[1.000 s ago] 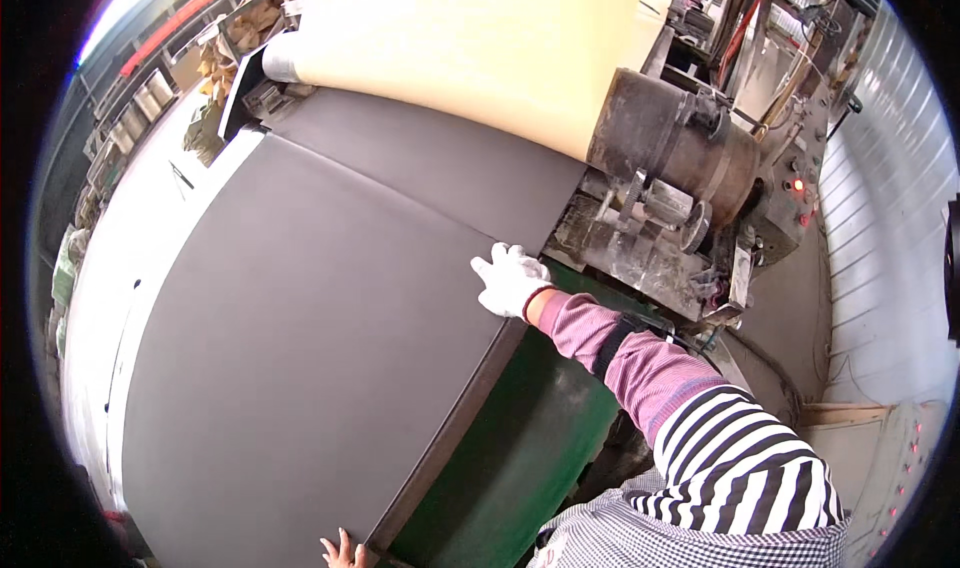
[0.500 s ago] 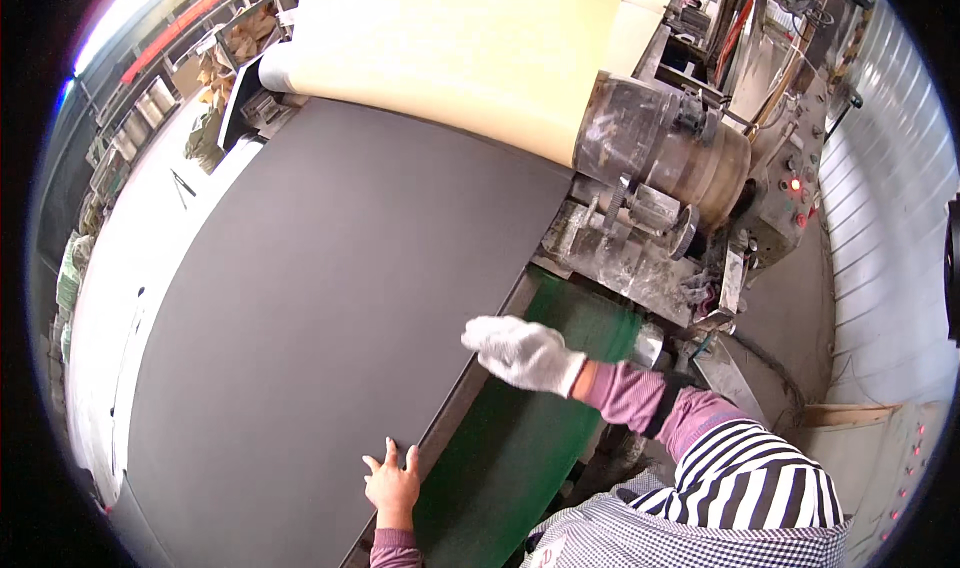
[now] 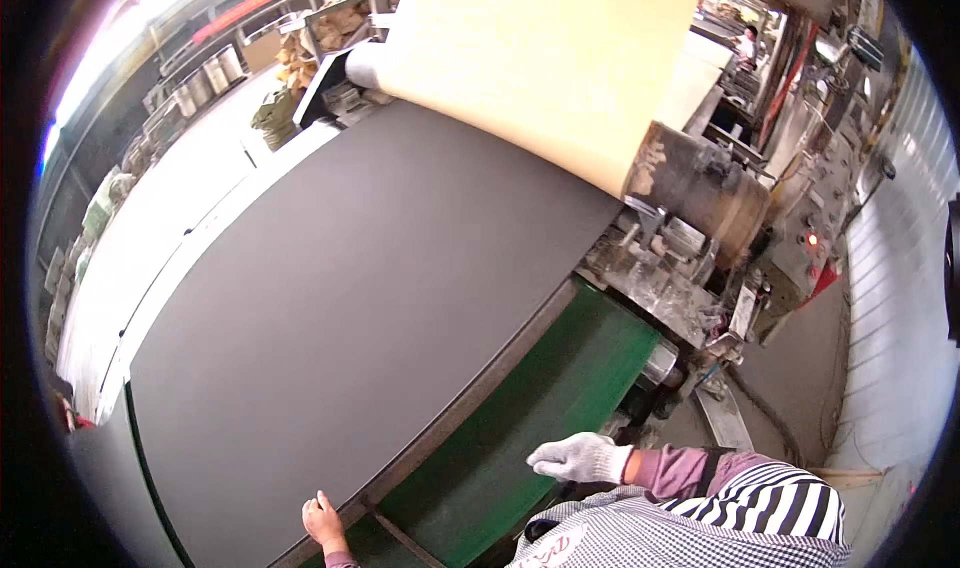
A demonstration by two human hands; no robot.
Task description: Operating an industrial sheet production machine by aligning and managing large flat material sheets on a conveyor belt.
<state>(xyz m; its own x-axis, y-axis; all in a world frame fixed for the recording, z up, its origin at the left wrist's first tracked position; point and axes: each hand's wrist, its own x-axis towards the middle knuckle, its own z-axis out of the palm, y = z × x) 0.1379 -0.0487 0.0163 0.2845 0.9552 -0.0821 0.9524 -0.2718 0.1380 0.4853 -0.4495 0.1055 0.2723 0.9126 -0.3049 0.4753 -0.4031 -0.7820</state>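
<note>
A wide dark grey sheet (image 3: 360, 288) lies flat across the middle, its far end meeting a broad yellow sheet (image 3: 540, 58) at the machine. My bare left hand (image 3: 322, 521) touches the dark sheet close to its near right edge. One finger points up and the others look partly bent, with nothing seen in them. Over the green belt (image 3: 520, 408) hovers my right hand (image 3: 580, 460) in a white knit glove. Its fingers stretch to the left, side by side, apart from the sheet and holding nothing visible.
A metal roller (image 3: 700, 188) with brackets stands at the far right end of the sheet. Beside it is a control panel (image 3: 800, 248) with a lit red lamp. Another grey sheet (image 3: 105, 478) lies at lower left, past a narrow green strip. A person (image 3: 747, 46) is far off.
My right hand has drawn back from the sheet's edge toward my body. My left hand has moved nearer, its spread fingers now more bent. A green strip now shows at lower left. The view has shifted.
</note>
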